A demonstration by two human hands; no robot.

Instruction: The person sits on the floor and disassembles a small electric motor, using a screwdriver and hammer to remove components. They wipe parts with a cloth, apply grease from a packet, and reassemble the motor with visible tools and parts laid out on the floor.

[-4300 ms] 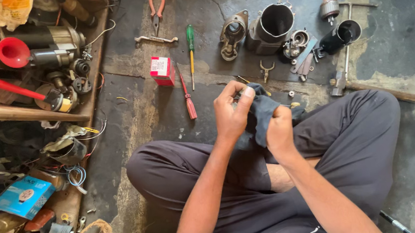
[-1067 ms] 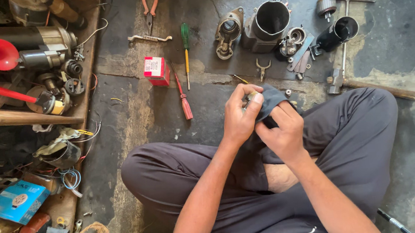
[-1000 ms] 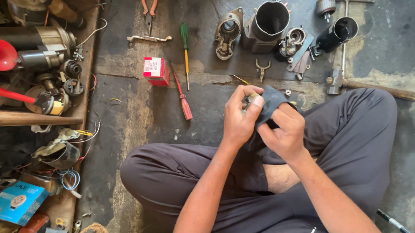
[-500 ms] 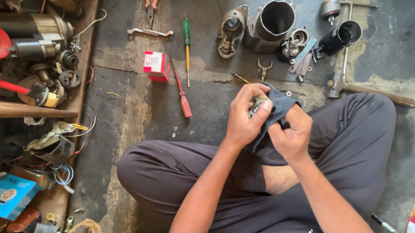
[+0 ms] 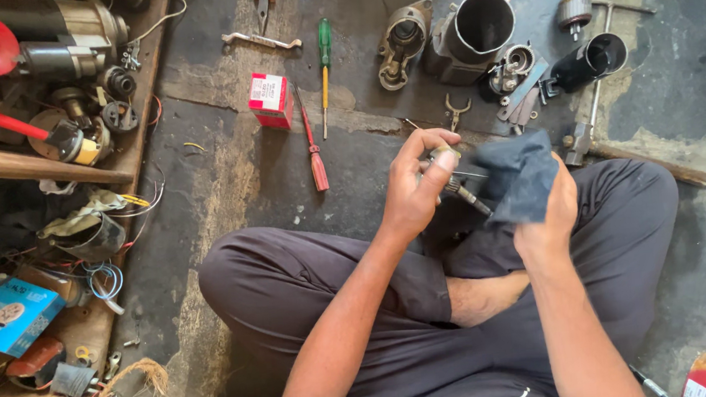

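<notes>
1. Sitting cross-legged on a stained, cracked concrete floor (image 5: 226,183), the person works over the lap in dark grey trousers.
2. The left hand (image 5: 419,189) is curled shut on a small metal part (image 5: 457,189), a slim dull-grey shaft with a darker ribbed end; thumb and fingertips pinch its upper end.
3. The right hand (image 5: 543,209) is closed on a dark blue cloth (image 5: 515,173), soft and crumpled, which hides the fingers.
4. The shaft lies between the two hands, above the crossed legs; its lower end reaches the edge of the cloth.
5. On the floor beyond the hands lie a red-handled screwdriver (image 5: 313,147), a green-handled screwdriver (image 5: 324,66), a small red and white box (image 5: 270,100), a flat wrench (image 5: 261,40), and a round metal housing (image 5: 474,33) with a hollow, shiny bore.
6. A black cylinder (image 5: 590,62) and small greasy metal pieces sit just right of that housing.
7. Compared with half a second earlier, the cloth has drawn off to the right, so more of the shaft shows, and the hands stand a little further apart.
</notes>
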